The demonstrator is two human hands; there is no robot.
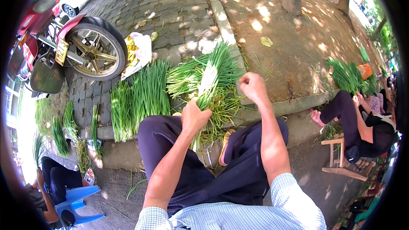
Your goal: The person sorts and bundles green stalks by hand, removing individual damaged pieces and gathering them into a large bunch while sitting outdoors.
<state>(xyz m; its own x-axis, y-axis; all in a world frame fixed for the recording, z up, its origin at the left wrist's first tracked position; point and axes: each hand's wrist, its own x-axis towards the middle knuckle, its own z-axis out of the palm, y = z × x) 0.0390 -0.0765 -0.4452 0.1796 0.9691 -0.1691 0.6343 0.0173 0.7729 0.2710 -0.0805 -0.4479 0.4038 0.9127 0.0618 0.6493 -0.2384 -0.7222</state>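
My left hand grips a bunch of long green chives near its lower end, the tips fanning away from me. To the right, my right hand is raised with curled fingers, apart from the bunch. No blade shows between those fingers. Beneath the held bunch lie more green chives and a heap of yellowish trimmed leaves between my knees. Left of them, neat piles of chives rest on the paving, their pale ends towards me.
A motorcycle stands at the left beside a white plastic bag. A concrete curb divides paving from bare soil. One person sits on a blue plastic stool at left; another, at right by a wooden chair, holds chives.
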